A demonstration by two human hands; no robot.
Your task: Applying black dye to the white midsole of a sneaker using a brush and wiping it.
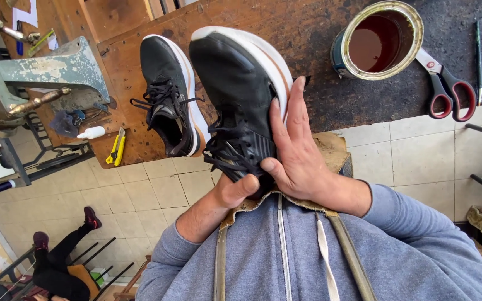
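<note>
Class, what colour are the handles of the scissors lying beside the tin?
The scissors have red handles, plain in the head view, right of the tin.

A single head-worn view is given, aimed steeply down and close over the wooden desk, with the person's own chest beneath it.

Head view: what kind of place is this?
Likely a shoe repair workshop: black sneaker held in both hands, its mate on a worn wooden bench, a glue tin, scissors, an old stitching machine.
</note>
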